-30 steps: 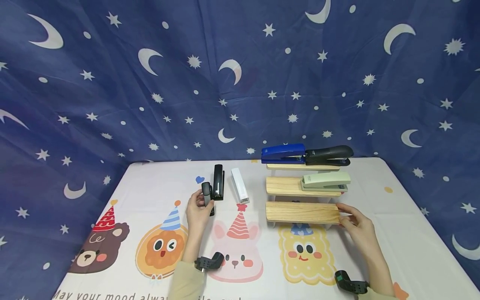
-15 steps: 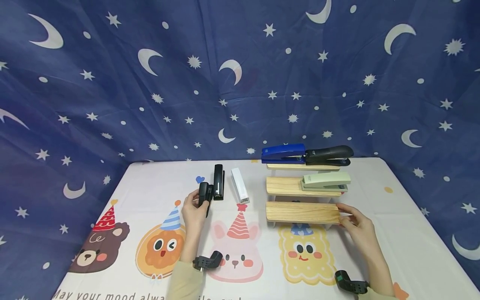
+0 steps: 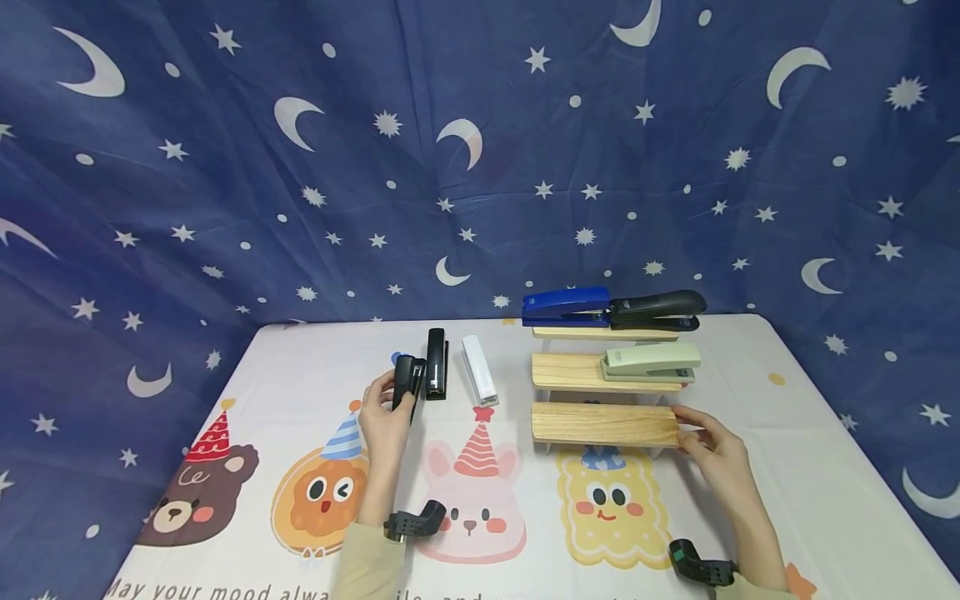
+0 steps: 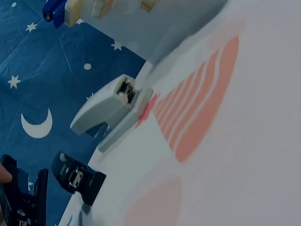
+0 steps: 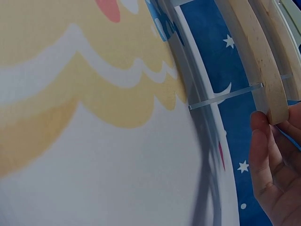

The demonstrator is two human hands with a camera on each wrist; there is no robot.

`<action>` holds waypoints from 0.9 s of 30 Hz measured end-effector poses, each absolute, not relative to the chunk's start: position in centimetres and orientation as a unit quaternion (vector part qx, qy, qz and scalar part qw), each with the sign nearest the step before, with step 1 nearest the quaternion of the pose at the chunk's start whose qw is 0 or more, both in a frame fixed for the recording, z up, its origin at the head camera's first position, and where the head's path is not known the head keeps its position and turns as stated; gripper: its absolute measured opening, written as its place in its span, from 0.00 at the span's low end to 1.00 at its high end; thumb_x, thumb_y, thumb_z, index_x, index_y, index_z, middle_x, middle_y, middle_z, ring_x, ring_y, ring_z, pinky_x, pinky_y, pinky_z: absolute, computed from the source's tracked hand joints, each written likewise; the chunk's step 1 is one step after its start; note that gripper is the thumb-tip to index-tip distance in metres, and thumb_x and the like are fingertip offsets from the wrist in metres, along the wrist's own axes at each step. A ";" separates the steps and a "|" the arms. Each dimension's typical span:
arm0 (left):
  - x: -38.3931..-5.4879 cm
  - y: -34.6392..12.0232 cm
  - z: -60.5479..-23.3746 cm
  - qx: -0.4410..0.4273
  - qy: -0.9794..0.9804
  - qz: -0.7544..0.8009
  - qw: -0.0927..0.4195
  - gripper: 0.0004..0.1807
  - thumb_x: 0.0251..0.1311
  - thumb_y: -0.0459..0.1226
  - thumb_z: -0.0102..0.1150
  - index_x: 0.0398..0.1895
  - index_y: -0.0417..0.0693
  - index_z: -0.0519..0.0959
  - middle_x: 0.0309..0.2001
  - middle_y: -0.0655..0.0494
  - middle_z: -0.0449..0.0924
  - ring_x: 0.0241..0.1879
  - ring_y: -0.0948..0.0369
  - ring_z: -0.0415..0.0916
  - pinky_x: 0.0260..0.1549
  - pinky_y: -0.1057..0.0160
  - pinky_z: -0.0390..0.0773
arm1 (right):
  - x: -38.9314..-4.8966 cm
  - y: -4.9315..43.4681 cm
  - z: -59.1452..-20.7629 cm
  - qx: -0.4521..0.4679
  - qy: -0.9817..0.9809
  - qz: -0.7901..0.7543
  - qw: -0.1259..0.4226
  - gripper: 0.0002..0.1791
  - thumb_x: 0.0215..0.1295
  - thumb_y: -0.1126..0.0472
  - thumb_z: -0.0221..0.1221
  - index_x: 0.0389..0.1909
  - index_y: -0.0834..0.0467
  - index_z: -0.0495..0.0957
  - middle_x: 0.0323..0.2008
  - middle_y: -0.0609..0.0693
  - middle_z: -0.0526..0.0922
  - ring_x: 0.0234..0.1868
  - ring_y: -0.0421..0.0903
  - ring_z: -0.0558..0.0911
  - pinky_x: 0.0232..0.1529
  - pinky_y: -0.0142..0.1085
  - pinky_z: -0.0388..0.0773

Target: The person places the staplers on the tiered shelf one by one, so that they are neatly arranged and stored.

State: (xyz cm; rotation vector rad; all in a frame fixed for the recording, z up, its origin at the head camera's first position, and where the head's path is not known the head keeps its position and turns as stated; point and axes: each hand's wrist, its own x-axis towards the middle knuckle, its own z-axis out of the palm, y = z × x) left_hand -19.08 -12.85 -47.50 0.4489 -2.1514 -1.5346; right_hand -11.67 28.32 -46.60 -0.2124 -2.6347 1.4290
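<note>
My left hand (image 3: 387, 421) grips a black stapler (image 3: 406, 383), which leans at an angle; in the left wrist view that stapler (image 4: 23, 200) is cut off at the lower left corner. Just right of it, a second black stapler (image 3: 437, 365) stands on the table, and beyond that a white stapler (image 3: 479, 371). At the other side, my right hand (image 3: 720, 454) pinches the right end of the lowest wooden shelf (image 3: 603, 425) of a three-step rack; the right wrist view shows thumb and fingers on either side of the board's end (image 5: 278, 113).
A pale green stapler (image 3: 651, 362) lies on the right of the middle shelf (image 3: 562, 372). On the top shelf (image 3: 607, 334) sit a blue stapler (image 3: 566, 308) and a black one (image 3: 656, 312). A starry blue cloth (image 3: 375, 208) hangs behind the printed tablecloth (image 3: 300, 358).
My left hand has shifted slightly left and away from me, and the black stapler in it has turned, leaning more now. The right hand has stayed on the shelf end.
</note>
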 end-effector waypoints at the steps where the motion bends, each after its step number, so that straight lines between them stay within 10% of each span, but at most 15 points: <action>1: -19.0 -12.7 -47.3 0.160 -0.780 -0.560 0.229 0.24 0.50 0.26 0.57 0.54 0.43 0.79 0.46 0.45 0.80 0.41 0.55 0.73 0.35 0.70 0.67 | -11.7 28.4 -46.6 -0.070 -0.875 0.474 0.068 0.22 0.68 0.66 0.50 0.63 0.66 0.69 0.56 0.66 0.74 0.35 0.20 0.74 0.36 0.22 0.78; 27: -17.9 -8.1 -44.0 0.028 -0.790 -0.572 0.220 0.22 0.49 0.25 0.62 0.50 0.45 0.81 0.41 0.49 0.80 0.37 0.62 0.68 0.30 0.72 0.68 | -11.7 28.4 -46.8 -0.066 -0.873 0.479 0.065 0.22 0.69 0.66 0.50 0.63 0.65 0.69 0.56 0.65 0.74 0.36 0.21 0.74 0.36 0.23 0.79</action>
